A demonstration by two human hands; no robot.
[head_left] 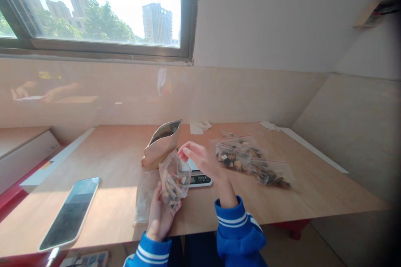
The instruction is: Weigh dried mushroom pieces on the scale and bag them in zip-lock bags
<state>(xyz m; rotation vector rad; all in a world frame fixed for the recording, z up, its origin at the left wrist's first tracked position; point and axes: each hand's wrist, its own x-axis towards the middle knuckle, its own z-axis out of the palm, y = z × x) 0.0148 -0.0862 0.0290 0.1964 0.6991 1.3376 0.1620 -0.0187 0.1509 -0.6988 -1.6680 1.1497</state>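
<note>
My left hand [159, 216] is closed round the lower part of a clear plastic bag [174, 177], which stands open at the top with dark and tan pieces inside. Over the bag's mouth, at its right, is my right hand [202, 159], its fingers bent and pressed together. What they pinch, if anything, is too small to make out. Behind both hands sits a small digital scale [200, 179], partly hidden by the bag and my right hand. A brown paper pouch [161, 146] with an open top stands just beyond the bag.
An empty-looking clear plastic bag [144, 198] lies left of my left hand. A phone [71, 212] rests on the table [119, 154] at the left. To the right lie several zip bags [233, 158] of dark and tan pieces. Crumpled white material [205, 125] lies at the back.
</note>
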